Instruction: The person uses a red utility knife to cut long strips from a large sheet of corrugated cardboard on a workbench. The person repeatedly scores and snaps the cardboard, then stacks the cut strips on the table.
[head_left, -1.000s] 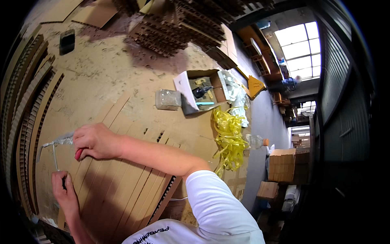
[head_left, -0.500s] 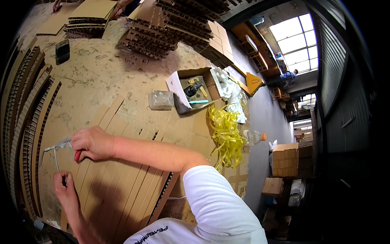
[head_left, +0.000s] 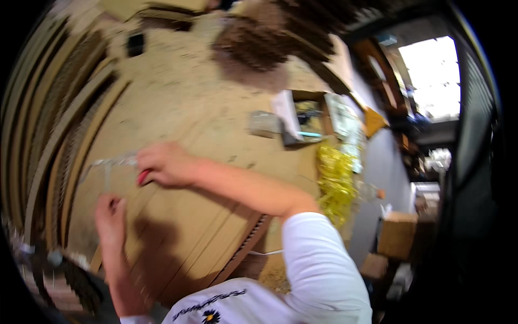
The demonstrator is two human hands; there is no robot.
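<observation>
Blur softens the whole view. My right hand (head_left: 164, 164) is closed around a small red object (head_left: 143, 177), most of it hidden in the fist, so its kind does not show. Beside those knuckles lies a crumpled piece of clear film (head_left: 123, 160). My left hand (head_left: 110, 213), nearer me, has its fingers curled together at the lower end of a thin whitish strip (head_left: 107, 178), which runs up toward the film. Under and right of both hands, long brown cardboard strips (head_left: 199, 243) lie side by side, a honeycomb edge showing at the right.
Honeycomb board strips (head_left: 89, 146) stand stacked along the left. Farther off are a dark phone-like object (head_left: 136, 45) and stacked boards (head_left: 259, 43). A clear container (head_left: 264, 124), an open box (head_left: 291, 127), yellow ribbon (head_left: 335, 181) and a bottle (head_left: 368, 191) line the right side.
The whole view has swung, shifting the table and both hands rightward and slightly up in the picture. Both hands keep nearly the same pose around the film and strip.
</observation>
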